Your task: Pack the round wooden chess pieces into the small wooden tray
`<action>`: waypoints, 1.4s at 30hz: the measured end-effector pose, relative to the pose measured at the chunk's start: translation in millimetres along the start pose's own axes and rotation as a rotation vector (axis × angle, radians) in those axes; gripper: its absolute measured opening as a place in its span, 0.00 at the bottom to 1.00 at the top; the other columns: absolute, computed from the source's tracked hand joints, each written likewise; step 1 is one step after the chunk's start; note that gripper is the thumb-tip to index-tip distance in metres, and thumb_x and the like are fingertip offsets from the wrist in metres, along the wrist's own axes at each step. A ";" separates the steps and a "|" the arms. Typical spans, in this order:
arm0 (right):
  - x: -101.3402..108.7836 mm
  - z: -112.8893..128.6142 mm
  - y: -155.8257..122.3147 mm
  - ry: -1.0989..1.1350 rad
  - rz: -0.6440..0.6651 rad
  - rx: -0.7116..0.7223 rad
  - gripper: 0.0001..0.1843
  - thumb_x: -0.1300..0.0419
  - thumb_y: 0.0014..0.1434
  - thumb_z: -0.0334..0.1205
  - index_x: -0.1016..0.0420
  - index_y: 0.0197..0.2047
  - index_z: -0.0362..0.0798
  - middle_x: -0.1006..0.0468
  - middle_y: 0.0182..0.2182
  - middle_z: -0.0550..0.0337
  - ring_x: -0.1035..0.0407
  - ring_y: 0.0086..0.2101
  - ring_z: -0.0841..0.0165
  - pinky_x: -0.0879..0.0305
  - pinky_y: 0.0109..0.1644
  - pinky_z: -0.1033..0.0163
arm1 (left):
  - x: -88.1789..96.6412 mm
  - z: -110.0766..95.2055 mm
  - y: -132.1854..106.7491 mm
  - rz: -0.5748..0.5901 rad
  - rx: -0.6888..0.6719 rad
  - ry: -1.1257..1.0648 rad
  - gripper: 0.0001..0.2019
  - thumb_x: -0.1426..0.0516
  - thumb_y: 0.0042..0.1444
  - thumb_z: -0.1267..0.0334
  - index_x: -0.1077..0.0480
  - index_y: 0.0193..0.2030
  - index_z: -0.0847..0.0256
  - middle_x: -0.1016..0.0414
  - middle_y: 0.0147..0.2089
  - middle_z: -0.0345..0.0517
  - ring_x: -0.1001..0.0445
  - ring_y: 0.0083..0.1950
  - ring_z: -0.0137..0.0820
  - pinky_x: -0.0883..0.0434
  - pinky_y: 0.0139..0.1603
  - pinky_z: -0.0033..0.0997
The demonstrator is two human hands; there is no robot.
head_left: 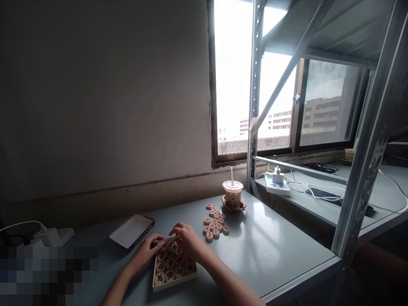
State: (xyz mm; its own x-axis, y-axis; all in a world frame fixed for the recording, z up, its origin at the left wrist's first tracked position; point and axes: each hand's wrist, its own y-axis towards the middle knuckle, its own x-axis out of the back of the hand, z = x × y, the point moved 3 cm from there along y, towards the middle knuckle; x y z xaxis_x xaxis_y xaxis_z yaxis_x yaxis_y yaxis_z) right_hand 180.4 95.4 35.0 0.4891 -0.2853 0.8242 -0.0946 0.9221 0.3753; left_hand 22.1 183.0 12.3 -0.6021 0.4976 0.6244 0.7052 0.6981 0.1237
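Right hand (188, 240) curls over the nearly full wooden box (174, 284), left hand (147, 250) at its corner, grips unclear; loose chess pieces (215, 223) lie on the tabletop (270, 246).

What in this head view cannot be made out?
Head view: characters on the loose round wooden chess discs are too small to read.
Head view: the right hand covers the far rows of the shallow wooden tray; whether it or the left hand grips a disc is unclear.
Head view: a pixelated patch hides the bottom-left corner.
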 end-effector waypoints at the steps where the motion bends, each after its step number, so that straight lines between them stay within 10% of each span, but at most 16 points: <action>1: 5.8 -8.2 0.4 -0.058 -0.036 -0.055 0.20 0.51 0.59 0.27 0.26 0.49 0.52 0.28 0.49 0.55 0.33 0.48 0.64 0.39 0.52 0.59 | -0.1 -0.3 -0.8 0.024 0.008 -0.003 0.25 0.49 0.52 0.41 0.27 0.43 0.59 0.25 0.46 0.49 0.28 0.47 0.40 0.32 0.47 0.33; 8: 26.1 -62.0 -9.9 -0.465 -0.012 -0.557 0.25 0.50 0.55 0.24 0.34 0.57 0.31 0.36 0.55 0.28 0.47 0.59 0.45 0.53 0.60 0.42 | -3.2 5.9 1.3 0.014 0.043 -0.034 0.27 0.48 0.51 0.39 0.28 0.42 0.62 0.25 0.46 0.53 0.27 0.48 0.42 0.31 0.46 0.34; 18: 24.8 -56.1 -4.4 -0.319 -0.012 -0.450 0.16 0.50 0.58 0.25 0.27 0.47 0.42 0.23 0.40 0.47 0.28 0.39 0.63 0.39 0.40 0.64 | 0.4 -5.4 -1.9 0.008 0.043 -0.053 0.23 0.49 0.52 0.43 0.27 0.41 0.60 0.24 0.46 0.51 0.28 0.49 0.43 0.31 0.48 0.35; 23: 28.7 -19.8 -0.5 -0.073 -0.116 -0.079 0.12 0.46 0.62 0.41 0.26 0.46 0.51 0.22 0.40 0.57 0.31 0.43 0.66 0.39 0.45 0.64 | 2.9 -8.0 -3.8 -0.032 0.015 -0.054 0.21 0.47 0.52 0.46 0.26 0.40 0.61 0.24 0.46 0.52 0.28 0.51 0.42 0.33 0.53 0.37; 29: 6.2 3.2 0.4 0.060 0.061 0.063 0.11 0.44 0.61 0.40 0.25 0.46 0.50 0.25 0.40 0.56 0.30 0.37 0.69 0.38 0.41 0.66 | 4.2 -1.4 -3.0 -0.017 -0.004 -0.058 0.19 0.48 0.55 0.51 0.26 0.43 0.63 0.25 0.48 0.52 0.29 0.51 0.40 0.35 0.55 0.37; 42: -10.0 -4.8 1.3 0.240 0.028 0.120 0.10 0.44 0.60 0.34 0.24 0.44 0.50 0.28 0.41 0.55 0.30 0.38 0.69 0.35 0.45 0.64 | 3.3 0.7 -1.6 0.003 0.068 -0.103 0.18 0.48 0.54 0.52 0.27 0.43 0.62 0.25 0.47 0.51 0.29 0.50 0.41 0.33 0.50 0.34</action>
State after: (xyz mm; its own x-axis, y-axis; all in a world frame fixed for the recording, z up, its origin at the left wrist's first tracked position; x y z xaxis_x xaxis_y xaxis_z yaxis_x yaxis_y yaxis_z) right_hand 179.5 100.6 25.2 0.6754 -0.1770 0.7159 -0.2056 0.8871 0.4133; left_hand 18.7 183.9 13.6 -0.6376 0.5479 0.5416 0.6824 0.7279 0.0669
